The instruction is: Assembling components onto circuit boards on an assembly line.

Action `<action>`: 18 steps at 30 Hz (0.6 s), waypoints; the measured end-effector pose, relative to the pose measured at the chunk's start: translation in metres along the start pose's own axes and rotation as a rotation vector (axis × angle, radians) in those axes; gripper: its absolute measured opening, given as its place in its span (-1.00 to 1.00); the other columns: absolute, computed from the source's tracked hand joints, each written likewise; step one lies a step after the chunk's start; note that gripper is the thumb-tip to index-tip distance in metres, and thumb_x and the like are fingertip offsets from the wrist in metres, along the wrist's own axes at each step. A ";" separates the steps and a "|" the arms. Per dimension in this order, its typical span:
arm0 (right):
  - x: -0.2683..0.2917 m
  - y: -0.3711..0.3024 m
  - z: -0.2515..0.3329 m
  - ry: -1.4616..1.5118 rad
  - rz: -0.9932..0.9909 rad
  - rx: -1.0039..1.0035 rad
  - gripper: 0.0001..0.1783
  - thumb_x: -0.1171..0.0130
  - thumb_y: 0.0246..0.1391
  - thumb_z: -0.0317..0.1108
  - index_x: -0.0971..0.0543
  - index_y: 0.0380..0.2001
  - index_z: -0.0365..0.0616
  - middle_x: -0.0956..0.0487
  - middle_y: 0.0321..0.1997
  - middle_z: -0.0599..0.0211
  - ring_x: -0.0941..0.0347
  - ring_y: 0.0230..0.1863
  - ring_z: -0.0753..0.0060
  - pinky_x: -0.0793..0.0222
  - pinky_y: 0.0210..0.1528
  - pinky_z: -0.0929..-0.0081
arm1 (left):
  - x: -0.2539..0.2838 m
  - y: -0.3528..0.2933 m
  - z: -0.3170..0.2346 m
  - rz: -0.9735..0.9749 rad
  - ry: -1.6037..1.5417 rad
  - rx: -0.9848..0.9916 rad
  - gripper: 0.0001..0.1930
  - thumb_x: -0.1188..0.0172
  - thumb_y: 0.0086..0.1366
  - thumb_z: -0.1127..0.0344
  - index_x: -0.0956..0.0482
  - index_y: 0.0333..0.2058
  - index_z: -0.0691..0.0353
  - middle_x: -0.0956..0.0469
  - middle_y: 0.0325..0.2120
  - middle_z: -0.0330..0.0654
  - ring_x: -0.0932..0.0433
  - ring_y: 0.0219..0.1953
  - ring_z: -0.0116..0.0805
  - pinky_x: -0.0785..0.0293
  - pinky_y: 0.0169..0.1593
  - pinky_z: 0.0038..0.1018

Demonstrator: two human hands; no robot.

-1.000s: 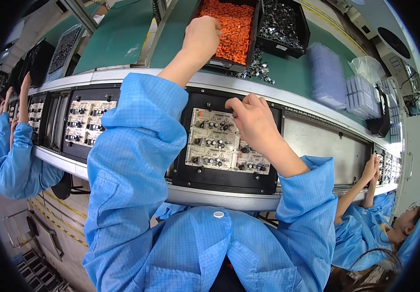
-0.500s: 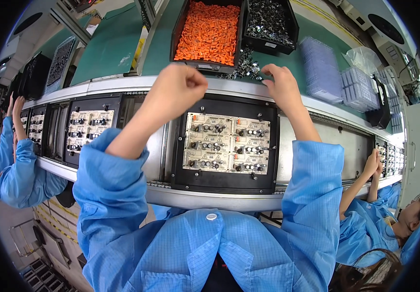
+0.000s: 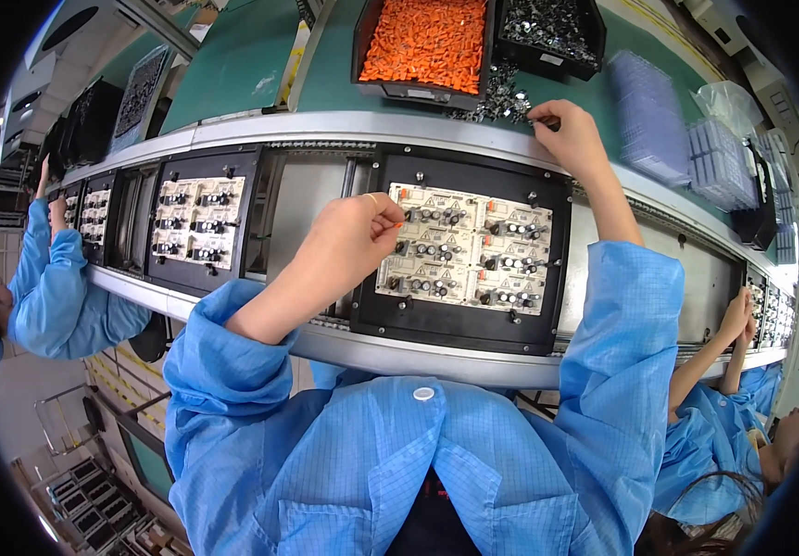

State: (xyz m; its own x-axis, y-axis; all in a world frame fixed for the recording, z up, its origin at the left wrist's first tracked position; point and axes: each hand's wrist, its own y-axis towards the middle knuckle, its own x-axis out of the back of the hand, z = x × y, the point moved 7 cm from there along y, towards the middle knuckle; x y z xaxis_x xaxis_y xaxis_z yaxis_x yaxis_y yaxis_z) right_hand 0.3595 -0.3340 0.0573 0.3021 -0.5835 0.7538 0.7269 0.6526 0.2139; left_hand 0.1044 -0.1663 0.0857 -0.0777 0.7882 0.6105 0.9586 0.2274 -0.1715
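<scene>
My left hand (image 3: 351, 239) is closed in a pinch at the left edge of the circuit board panel (image 3: 473, 248); a small orange part (image 3: 399, 224) shows at its fingertips. The panel is cream, carries several capacitors and a few orange parts, and lies in a black carrier frame (image 3: 459, 320). My right hand (image 3: 573, 139) reaches past the frame to a loose pile of small shiny metal parts (image 3: 503, 104). Its thumb and finger are pinched together at the pile's right end; what they hold is too small to make out.
Behind the rail stand a black bin of orange parts (image 3: 427, 42) and a black bin of metal parts (image 3: 547, 32). Clear plastic trays (image 3: 645, 116) are stacked at the right. Another boarded carrier (image 3: 200, 222) sits left on the line. Co-workers' hands (image 3: 737, 320) are at both sides.
My left hand has come down from the orange bin's front to the panel's left edge. My right hand's fingers have closed at the metal pile. The whole view has shifted slightly.
</scene>
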 end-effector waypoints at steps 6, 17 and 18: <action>0.000 0.001 -0.004 0.012 0.052 -0.101 -0.80 -0.15 -0.05 -0.50 -0.58 -0.29 -0.29 -0.59 -0.42 0.30 -0.48 -0.40 0.54 -0.43 -0.25 0.57 | -0.005 -0.002 -0.001 -0.034 0.114 -0.058 -0.85 -0.22 0.12 0.50 -0.58 -0.33 0.44 -0.59 -0.50 -0.06 -0.56 -0.46 -0.38 -0.48 -0.33 -0.52; -0.002 0.002 0.002 0.039 0.048 -0.051 -0.83 -0.12 -0.04 -0.51 -0.55 -0.32 -0.30 -0.56 -0.43 0.34 -0.44 -0.42 0.57 -0.42 -0.27 0.57 | -0.013 -0.002 -0.008 -0.090 0.376 -0.274 -0.91 -0.23 0.05 0.49 -0.59 -0.42 0.37 -0.55 -0.49 -0.04 -0.48 -0.31 -0.07 -0.43 -0.22 -0.28; -0.001 0.003 0.003 0.038 0.037 -0.036 -0.84 -0.12 -0.04 -0.51 -0.55 -0.33 -0.30 -0.56 -0.42 0.34 -0.44 -0.42 0.58 -0.42 -0.27 0.57 | -0.014 -0.002 -0.009 -0.090 0.396 -0.284 -0.91 -0.22 0.06 0.49 -0.59 -0.42 0.37 -0.55 -0.49 -0.04 -0.48 -0.31 -0.06 -0.43 -0.21 -0.28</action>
State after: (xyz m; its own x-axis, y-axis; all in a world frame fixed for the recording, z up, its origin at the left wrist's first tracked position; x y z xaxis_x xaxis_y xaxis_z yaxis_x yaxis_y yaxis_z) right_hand 0.3594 -0.3304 0.0594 0.3519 -0.5773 0.7368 0.7360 0.6570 0.1632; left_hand 0.1063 -0.1829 0.0847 -0.1059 0.4827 0.8694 0.9940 0.0763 0.0788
